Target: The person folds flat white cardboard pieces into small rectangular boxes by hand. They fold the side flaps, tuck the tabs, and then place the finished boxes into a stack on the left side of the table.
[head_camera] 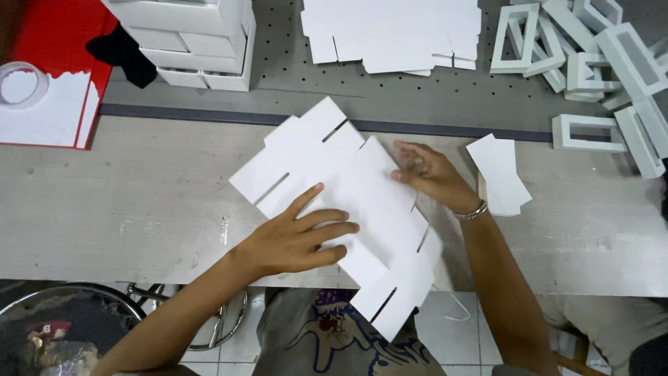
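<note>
A flat white die-cut cardboard blank [348,188] with several slots lies diagonally on the wooden table [139,209], one corner hanging over the near edge. My left hand [296,240] rests flat on its middle, fingers spread, pressing it down. My right hand [428,174] is at the blank's right edge, fingers curled around a flap there. A metal bracelet sits on my right wrist.
A small stack of white cards [501,174] lies right of my right hand. More flat blanks [393,31] lie at the back. White frame inserts [598,63] are piled at the back right, stacked white boxes [198,38] at the back left, a red box [52,69] with a tape roll [21,83] far left.
</note>
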